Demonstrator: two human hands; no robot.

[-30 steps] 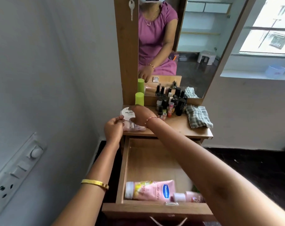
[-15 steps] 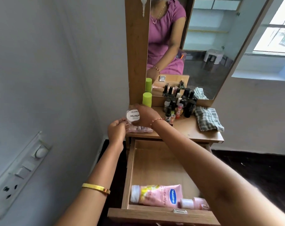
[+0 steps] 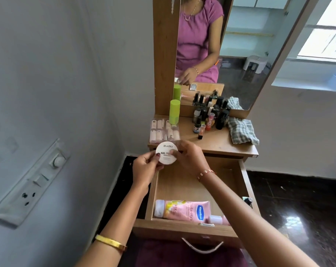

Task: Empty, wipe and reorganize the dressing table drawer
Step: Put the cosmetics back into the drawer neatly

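Head view: both hands pinch the round white nail-polish-remover tub above the open drawer, left hand and right hand each with a grip clamped on its rim. Probably it is being returned to the wiped drawer, where a pink lotion tube lies at the front; other bottles wait on the worktop.

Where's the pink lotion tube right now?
Head view: the pink lotion tube lies on its side at the near end of the open drawer, white cap towards the left wall, with a smaller pink bottle at its right end.

Right forearm hides drawer's right part; small pink bottle half covered; jar label partly thumb-covered.
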